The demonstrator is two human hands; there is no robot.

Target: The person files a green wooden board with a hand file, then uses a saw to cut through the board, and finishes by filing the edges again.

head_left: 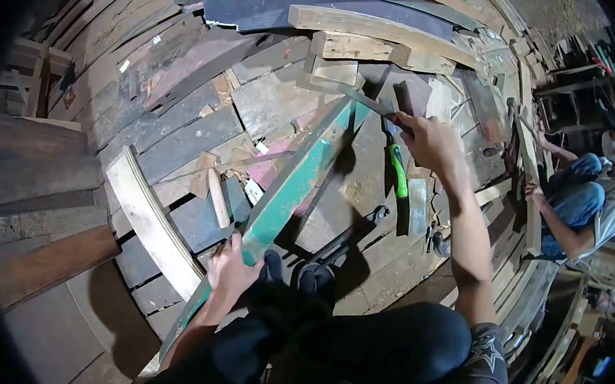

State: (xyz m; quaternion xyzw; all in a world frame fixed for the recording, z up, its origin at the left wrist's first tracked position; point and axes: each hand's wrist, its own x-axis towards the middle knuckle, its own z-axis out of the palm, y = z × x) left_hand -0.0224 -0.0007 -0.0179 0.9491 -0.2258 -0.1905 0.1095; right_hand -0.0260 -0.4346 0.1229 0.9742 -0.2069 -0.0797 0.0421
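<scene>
A long wooden beam (278,198) with worn green paint slants from between my legs up to the middle of the view. Around its near part my left hand (229,267) is closed, fingers wrapped over the edge. My right hand (430,145) grips the dark reddish handle of a long, narrow flat-bladed tool (367,101). Its blade overlaps the beam's far end. Just below that hand, a tool with a bright green handle (397,170) lies on the boards. Nearer my feet are metal pincers (376,215), with a flat metal piece (417,206) to their right.
Planks and offcuts cover the floor. A pale curved moulding (152,219) lies at left, beside a short wooden stick (218,198). Stacked timbers (385,30) stretch across the back. At right, another person (587,196) crouches, hands on a long board (525,166).
</scene>
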